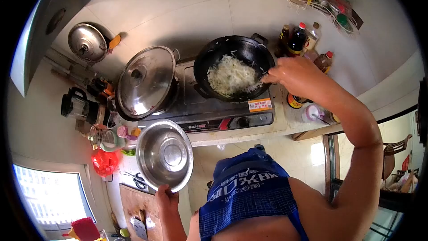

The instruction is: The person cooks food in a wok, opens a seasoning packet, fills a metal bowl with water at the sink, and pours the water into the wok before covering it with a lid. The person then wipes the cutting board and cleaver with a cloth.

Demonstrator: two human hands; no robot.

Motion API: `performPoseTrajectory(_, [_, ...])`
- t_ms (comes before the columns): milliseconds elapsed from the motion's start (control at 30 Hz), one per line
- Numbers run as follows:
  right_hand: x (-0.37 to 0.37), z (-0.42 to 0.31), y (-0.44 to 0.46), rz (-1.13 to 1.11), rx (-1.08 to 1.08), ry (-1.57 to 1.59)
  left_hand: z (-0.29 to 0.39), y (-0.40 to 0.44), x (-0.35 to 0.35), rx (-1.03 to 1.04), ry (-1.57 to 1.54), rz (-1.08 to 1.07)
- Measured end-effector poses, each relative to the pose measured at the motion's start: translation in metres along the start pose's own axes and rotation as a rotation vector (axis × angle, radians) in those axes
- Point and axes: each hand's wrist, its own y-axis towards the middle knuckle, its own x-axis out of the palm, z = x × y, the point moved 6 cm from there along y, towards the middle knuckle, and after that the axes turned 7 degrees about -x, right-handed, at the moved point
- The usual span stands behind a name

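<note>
I see stringy, pale shreds (232, 78) heaped in a round black wok (223, 47) at one o'clock; at eight, the left hand (166, 196) holds a shiny metal basin (167, 154) by its rim, fingers partly hidden. Whether the right hand (290, 76) pinches anything I cannot tell; its fingertips hang just beside the shreds' three o'clock edge.

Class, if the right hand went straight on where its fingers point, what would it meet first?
Probably the pale shreds in the black wok, just beyond the fingertips of the right hand, though one view leaves the hand's height unclear.
</note>
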Motion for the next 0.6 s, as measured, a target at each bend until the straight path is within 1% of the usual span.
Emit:
performPoseTrajectory(67, [0.014, 0.012, 0.012, 0.127, 0.054, -0.11, 0.006, -0.004, 0.019, 0.045, 0.0, -0.094])
performPoseTrajectory(100, [0.009, 0.012, 0.011, 0.129, 0.059, -0.11, 0.008, -0.003, 0.021, 0.045, 0.004, -0.098])
performPoseTrajectory(167, [-0.002, 0.018, 0.008, 0.063, 0.188, -0.05, 0.013, -0.001, 0.017, 0.044, -0.007, -0.016])
performPoseTrajectory(200, [-0.008, 0.021, 0.005, 0.124, 0.095, -0.053, 0.014, 0.003, 0.014, 0.043, -0.009, -0.017])
performPoseTrajectory(233, [-0.011, 0.021, 0.004, 0.121, 0.093, -0.056, 0.015, 0.009, 0.01, 0.024, 0.006, -0.066])
performPoseTrajectory(267, [-0.02, 0.023, 0.001, 0.156, 0.14, -0.038, 0.015, 0.015, 0.003, 0.003, 0.023, -0.111])
performPoseTrajectory(300, [-0.025, 0.023, -0.002, 0.191, 0.191, -0.016, 0.014, 0.023, -0.008, -0.002, 0.024, -0.108])
performPoseTrajectory(400, [0.018, 0.012, 0.01, 0.143, 0.139, -0.075, 0.017, 0.032, -0.012, 0.063, 0.207, -0.104])
performPoseTrajectory(433, [0.028, 0.006, 0.012, 0.12, 0.11, -0.106, 0.015, 0.018, 0.006, 0.024, 0.117, -0.091])
performPoseTrajectory(467, [0.034, 0.0, 0.01, 0.061, 0.129, -0.031, 0.012, 0.01, 0.015, -0.015, 0.024, -0.076])
performPoseTrajectory(500, [0.032, 0.004, 0.007, 0.059, 0.125, -0.033, 0.011, 0.011, 0.012, -0.016, 0.02, -0.074])
performPoseTrajectory(567, [0.014, 0.009, -0.001, 0.123, 0.008, -0.035, 0.009, 0.014, 0.005, -0.008, 0.018, -0.115])
performPoseTrajectory(600, [-0.008, 0.014, -0.004, 0.12, 0.094, 0.073, 0.01, 0.009, 0.009, -0.009, 0.018, -0.112])
